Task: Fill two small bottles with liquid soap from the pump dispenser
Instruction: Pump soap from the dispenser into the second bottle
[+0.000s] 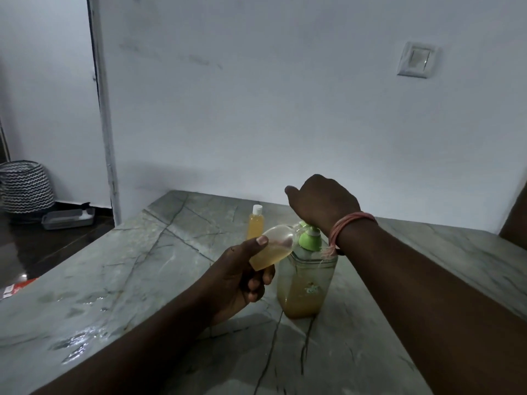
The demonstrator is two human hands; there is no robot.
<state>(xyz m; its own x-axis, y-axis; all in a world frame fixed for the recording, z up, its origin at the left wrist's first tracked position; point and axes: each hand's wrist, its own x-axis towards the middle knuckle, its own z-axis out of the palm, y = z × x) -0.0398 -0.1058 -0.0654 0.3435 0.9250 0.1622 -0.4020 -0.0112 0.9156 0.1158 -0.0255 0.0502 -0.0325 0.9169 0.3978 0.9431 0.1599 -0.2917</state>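
Note:
A clear square pump dispenser (306, 283) with a green pump top (310, 238) stands on the marble counter (142, 280), about half full of amber soap. My left hand (242, 277) grips a small clear bottle (273, 248), tilted with its mouth at the pump's spout; amber liquid lies in its lower part. My right hand (322, 203) hangs bent at the wrist over the pump head; its fingers are hidden behind the hand. A second small bottle (255, 225) with a white cap, full of amber soap, stands upright behind on the counter.
The white wall (285, 109) runs along the counter's far edge, with a light switch (417, 60) high on the right. Wet patches shine on the counter at the left. On the floor at far left sit a zigzag-patterned basket (25, 186) and a grey tray (68, 219).

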